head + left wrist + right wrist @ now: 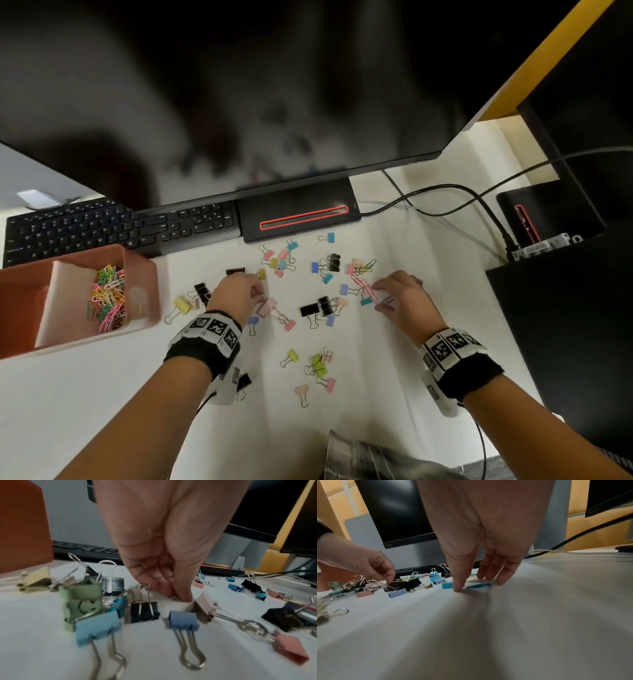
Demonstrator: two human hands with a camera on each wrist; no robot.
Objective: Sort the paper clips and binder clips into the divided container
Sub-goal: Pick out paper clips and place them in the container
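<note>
An orange divided container [145, 274] stands at the left; one compartment holds several coloured paper clips [108, 298]. Many coloured and black binder clips [317, 308] lie scattered on the white table. My left hand [261, 296] [178, 597] reaches down beside a pale pink binder clip [204, 605] and pinches a small silver paper clip [173, 598] against the table. My right hand [380, 299] [476, 584] is spread, thumb tip on the table and fingers straight, straddling a blue paper clip [478, 586]. A pink paper clip [365, 290] lies just left of it.
A black keyboard [120, 226] and the monitor base [298, 212] lie behind the clips, under a large monitor [239, 102]. Cables [479, 202] run at the back right. A black unit [565, 325] borders the table on the right.
</note>
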